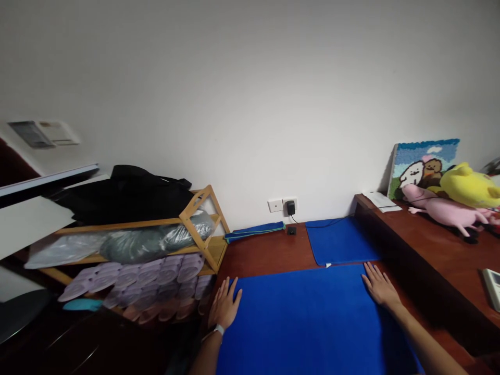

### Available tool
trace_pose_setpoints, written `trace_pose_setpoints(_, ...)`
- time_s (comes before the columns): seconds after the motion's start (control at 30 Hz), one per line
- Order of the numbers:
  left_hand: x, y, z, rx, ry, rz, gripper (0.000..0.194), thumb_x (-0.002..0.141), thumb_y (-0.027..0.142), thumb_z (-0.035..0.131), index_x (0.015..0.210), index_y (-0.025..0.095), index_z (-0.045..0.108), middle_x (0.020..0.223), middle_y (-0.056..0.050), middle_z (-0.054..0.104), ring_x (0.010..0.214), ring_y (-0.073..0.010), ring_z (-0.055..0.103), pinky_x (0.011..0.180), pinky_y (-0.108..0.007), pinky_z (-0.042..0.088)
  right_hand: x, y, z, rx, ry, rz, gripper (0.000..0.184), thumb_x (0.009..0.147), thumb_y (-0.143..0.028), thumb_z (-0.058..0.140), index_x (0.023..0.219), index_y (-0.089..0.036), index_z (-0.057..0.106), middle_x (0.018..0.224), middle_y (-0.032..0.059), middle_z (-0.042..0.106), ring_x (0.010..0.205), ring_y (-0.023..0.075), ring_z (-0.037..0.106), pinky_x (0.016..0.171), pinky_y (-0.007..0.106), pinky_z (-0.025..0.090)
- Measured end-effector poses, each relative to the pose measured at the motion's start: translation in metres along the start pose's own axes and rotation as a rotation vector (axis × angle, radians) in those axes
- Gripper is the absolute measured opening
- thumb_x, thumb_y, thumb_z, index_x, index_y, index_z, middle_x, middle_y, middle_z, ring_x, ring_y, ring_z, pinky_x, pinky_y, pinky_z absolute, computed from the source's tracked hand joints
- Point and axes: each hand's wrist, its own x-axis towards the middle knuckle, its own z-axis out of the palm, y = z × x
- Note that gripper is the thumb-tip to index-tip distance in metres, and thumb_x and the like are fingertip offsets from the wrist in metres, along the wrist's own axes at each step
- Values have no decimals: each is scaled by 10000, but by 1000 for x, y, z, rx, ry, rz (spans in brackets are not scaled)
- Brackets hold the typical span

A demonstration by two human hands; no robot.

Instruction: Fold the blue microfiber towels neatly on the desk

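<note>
A large blue cloth (304, 317) lies spread over the reddish-brown desk (265, 258). My left hand (225, 304), with a pale band at the wrist, rests flat at the cloth's far left corner, fingers apart. At the far right corner, my right hand (379, 285) lies flat with its fingers stretched out. Neither hand holds anything. Beyond the large cloth is a smaller blue cloth (339, 242), a small white tag showing between the two. A narrow folded blue cloth (255, 230) with a green edge sits along the wall.
Left of the desk stands a wooden rack (211, 245) with a black bag (136, 192), wrapped bundles and several lilac slippers (148, 273). A black plug (290, 208) sits in the wall socket, its cord running right. On the raised right ledge are plush toys (441, 208) and a picture (425, 164).
</note>
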Motion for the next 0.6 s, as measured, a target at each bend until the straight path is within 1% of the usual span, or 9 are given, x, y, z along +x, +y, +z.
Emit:
trace_pose_setpoints(0.13, 0, 0, -2, 3, -5, 4, 605, 1043, 498, 376, 1582, 229, 429, 1692, -115, 364, 1563, -280, 316, 1244, -471, 311, 0, -5, -10, -4, -29, 20, 746, 990, -477, 201, 1629, -108, 309, 1696, 93, 288, 1577, 285, 238, 1276, 528, 224)
trace_pose_setpoints(0.2, 0, 0, -1, 4, -3, 7, 611, 1042, 505, 374, 1585, 231, 424, 1693, -114, 364, 1562, -279, 317, 1246, -470, 309, -2, -23, -15, 3, 17, 17, 731, 997, -451, 199, 1609, -82, 352, 1678, 118, 329, 1569, 302, 259, 1279, 539, 211)
trace_pose_setpoints(0.23, 0, 0, -1, 2, -3, 7, 614, 1042, 508, 372, 1587, 229, 421, 1694, -119, 360, 1562, -281, 318, 1245, -469, 310, -5, -38, -17, 18, 58, -1, 717, 1002, -439, 201, 1599, -82, 375, 1668, 127, 349, 1564, 306, 272, 1280, 543, 209)
trace_pose_setpoints(0.3, -1, 1, -1, -4, -1, 10, 618, 1043, 511, 368, 1588, 226, 421, 1695, -127, 355, 1560, -285, 322, 1242, -468, 314, -13, -83, -18, 78, 137, -79, 684, 1018, -427, 209, 1591, -107, 403, 1655, 132, 378, 1558, 304, 291, 1279, 543, 217)
trace_pose_setpoints(0.4, -2, 1, -1, -11, 10, 4, 607, 1043, 502, 367, 1584, 233, 431, 1693, -121, 362, 1556, -285, 331, 1241, -468, 318, -32, -174, -17, 211, 153, -303, 647, 1048, -458, 242, 1612, -171, 373, 1658, 98, 377, 1559, 280, 291, 1281, 525, 239)
trace_pose_setpoints(0.47, -3, 1, -1, -14, 14, 0, 606, 1043, 502, 367, 1586, 241, 426, 1692, -113, 365, 1555, -284, 334, 1238, -476, 322, -45, -234, -16, 279, 123, -466, 642, 1059, -490, 259, 1630, -205, 327, 1675, 76, 336, 1567, 266, 270, 1286, 520, 238)
trace_pose_setpoints(0.5, -3, 1, -1, -16, 13, 3, 608, 1042, 504, 367, 1588, 241, 422, 1692, -114, 364, 1556, -285, 332, 1238, -480, 322, -50, -260, -15, 296, 86, -530, 645, 1062, -505, 262, 1635, -213, 310, 1681, 67, 316, 1570, 256, 262, 1290, 507, 233)
trace_pose_setpoints(0.57, -3, 0, -1, -18, 5, 12, 615, 1043, 507, 366, 1591, 232, 416, 1692, -121, 361, 1558, -286, 328, 1242, -481, 315, -57, -297, -15, 303, -9, -601, 665, 1060, -532, 267, 1638, -204, 292, 1689, 64, 286, 1575, 248, 244, 1296, 488, 222)
trace_pose_setpoints(0.6, -3, -1, -2, -17, 0, 15, 618, 1044, 506, 365, 1591, 224, 416, 1692, -128, 360, 1559, -287, 326, 1245, -479, 311, -58, -308, -14, 300, -47, -612, 674, 1058, -543, 269, 1638, -200, 289, 1690, 64, 280, 1577, 248, 237, 1298, 484, 217)
